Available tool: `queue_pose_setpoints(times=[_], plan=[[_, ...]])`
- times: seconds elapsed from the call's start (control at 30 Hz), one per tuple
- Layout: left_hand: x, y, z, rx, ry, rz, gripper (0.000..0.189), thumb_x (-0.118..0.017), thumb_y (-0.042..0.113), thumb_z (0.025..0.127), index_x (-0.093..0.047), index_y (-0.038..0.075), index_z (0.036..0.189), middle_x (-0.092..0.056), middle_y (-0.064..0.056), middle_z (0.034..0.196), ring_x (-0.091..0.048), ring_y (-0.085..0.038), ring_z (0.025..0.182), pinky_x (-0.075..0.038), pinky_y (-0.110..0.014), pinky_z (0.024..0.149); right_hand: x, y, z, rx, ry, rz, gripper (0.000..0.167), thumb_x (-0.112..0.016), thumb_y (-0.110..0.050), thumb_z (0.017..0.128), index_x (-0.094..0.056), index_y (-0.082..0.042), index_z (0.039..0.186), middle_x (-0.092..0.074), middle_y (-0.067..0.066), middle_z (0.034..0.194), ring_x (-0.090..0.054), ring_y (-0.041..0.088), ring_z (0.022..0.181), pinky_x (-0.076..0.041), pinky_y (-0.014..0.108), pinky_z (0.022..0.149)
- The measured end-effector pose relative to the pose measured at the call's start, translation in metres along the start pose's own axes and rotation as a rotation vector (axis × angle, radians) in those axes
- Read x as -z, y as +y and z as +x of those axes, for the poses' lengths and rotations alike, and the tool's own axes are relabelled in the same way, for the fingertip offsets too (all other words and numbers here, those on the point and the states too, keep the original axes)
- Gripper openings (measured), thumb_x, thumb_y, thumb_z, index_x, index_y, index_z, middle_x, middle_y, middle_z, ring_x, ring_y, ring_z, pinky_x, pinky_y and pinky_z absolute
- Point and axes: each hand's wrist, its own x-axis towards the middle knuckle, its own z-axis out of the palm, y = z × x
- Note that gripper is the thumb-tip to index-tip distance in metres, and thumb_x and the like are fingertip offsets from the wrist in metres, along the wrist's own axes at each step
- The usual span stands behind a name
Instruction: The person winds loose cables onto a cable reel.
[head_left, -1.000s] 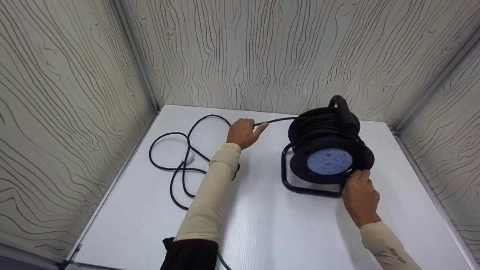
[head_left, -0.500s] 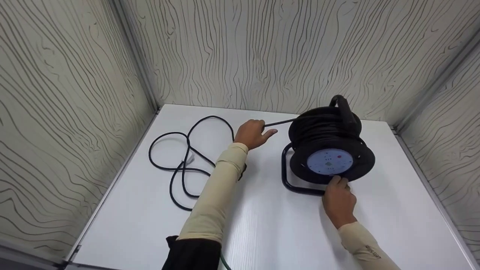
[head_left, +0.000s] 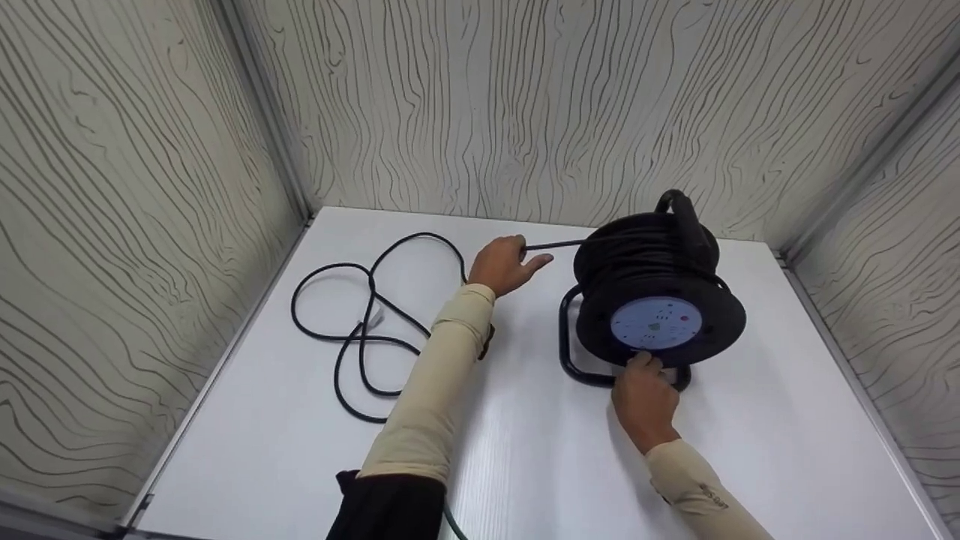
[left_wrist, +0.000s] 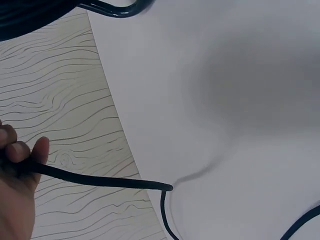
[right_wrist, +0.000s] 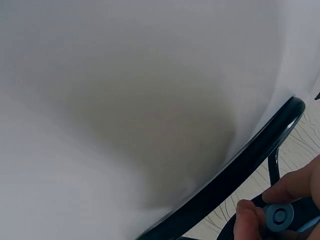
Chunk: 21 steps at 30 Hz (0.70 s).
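fingers [left_wrist: 19, 151] of the left hand [head_left: 498, 265] curl round the black cord [head_left: 555, 244] and the right hand [head_left: 645, 397] pinches the knob [right_wrist: 280, 217] of the reel [head_left: 651, 287], which stands on the tabletop [head_left: 540, 465] looking quite full, so much winding seems done, with some loose loops [head_left: 371, 278] still to go.

The left arm [head_left: 431, 390] is stretched forward, the left hand [head_left: 501, 267] curled, thumb [head_left: 538, 263] extended; the right hand [head_left: 645, 399] is held nearer, fingers [head_left: 643, 362] bent.

Left hand [head_left: 504, 267] gripping black cable [head_left: 555, 244], right hand [head_left: 646, 399] touching cable reel [head_left: 658, 289], white table [head_left: 544, 450]
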Motion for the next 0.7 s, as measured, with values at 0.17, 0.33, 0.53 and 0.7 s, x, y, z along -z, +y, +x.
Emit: queue_pose_setpoints(times=[0.17, 0.33, 0.53, 0.7], plan=[[0.002, 0.011, 0.003, -0.016, 0.005, 0.000, 0.053, -0.059, 0.061, 0.097, -0.063, 0.008, 0.092, -0.057, 0.000, 0.080, -0.049, -0.014, 0.072, -0.046, -0.032, 0.069, -0.002, -0.015, -0.001, 0.021, 0.007, 0.011, 0.017, -0.066, -0.001, 0.086, -0.053, 0.008, 0.078, -0.052, 0.022, 0.063, -0.052, 0.036, 0.042, -0.040, 0.050, 0.034], [0.001, 0.019, 0.004, -0.041, -0.019, 0.002, 0.051, -0.059, 0.060, 0.098, -0.064, 0.009, 0.093, -0.058, 0.000, 0.079, -0.051, -0.014, 0.069, -0.046, -0.031, 0.067, -0.002, -0.027, 0.002, 0.038, -0.022, 0.030, 0.016, -0.067, 0.001, 0.080, -0.052, 0.007, 0.077, -0.053, 0.020, 0.063, -0.050, 0.033, 0.041, -0.039, 0.048, 0.033], [-0.003, 0.026, 0.004, -0.056, -0.035, 0.007, 0.051, -0.058, 0.059, 0.099, -0.064, 0.008, 0.095, -0.060, 0.000, 0.079, -0.052, -0.014, 0.068, -0.046, -0.031, 0.066, 0.004, -0.039, 0.010, -0.003, -0.153, 0.118, 0.020, -0.067, 0.001, 0.080, -0.055, 0.012, 0.092, -0.056, 0.024, 0.071, -0.056, 0.039, 0.048, -0.042, 0.052, 0.038], [-0.005, 0.035, 0.006, -0.076, -0.034, 0.022, 0.050, -0.054, 0.060, 0.100, -0.062, 0.012, 0.093, -0.061, 0.001, 0.080, -0.053, -0.014, 0.069, -0.047, -0.032, 0.067, 0.007, -0.050, 0.016, -0.024, -0.192, 0.145, 0.022, -0.067, -0.002, 0.084, -0.055, 0.011, 0.097, -0.058, 0.024, 0.075, -0.058, 0.041, 0.053, -0.043, 0.054, 0.041]])
